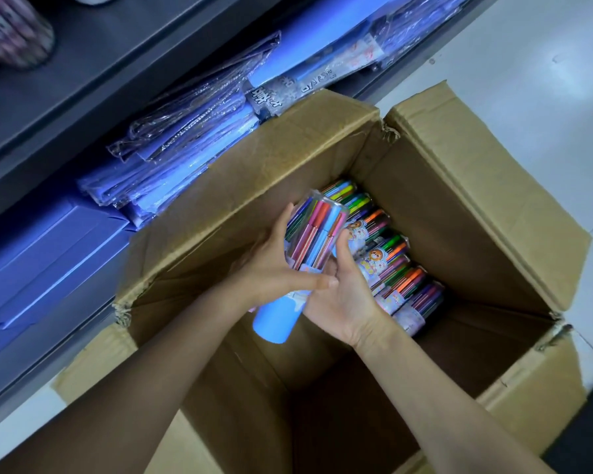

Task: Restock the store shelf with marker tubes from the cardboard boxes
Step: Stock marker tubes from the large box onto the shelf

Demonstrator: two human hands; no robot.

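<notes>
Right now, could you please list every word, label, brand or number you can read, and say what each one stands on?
No text can be read for certain.
Wrapped packets on the shelf: large printed characters, upside down and blurred, not legible.
Marker tube held by the left hand and right hand: label hidden.
Tubes in the cardboard box: cartoon bear labels, print too small.

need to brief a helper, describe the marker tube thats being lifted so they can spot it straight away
Find the big open cardboard box on the floor beside the shelf. Above its middle, the left hand and right hand grip one marker tube. Unlike the tubes lying in a row along the box's far wall, it is raised clear and shows a plain light-blue base.
</notes>
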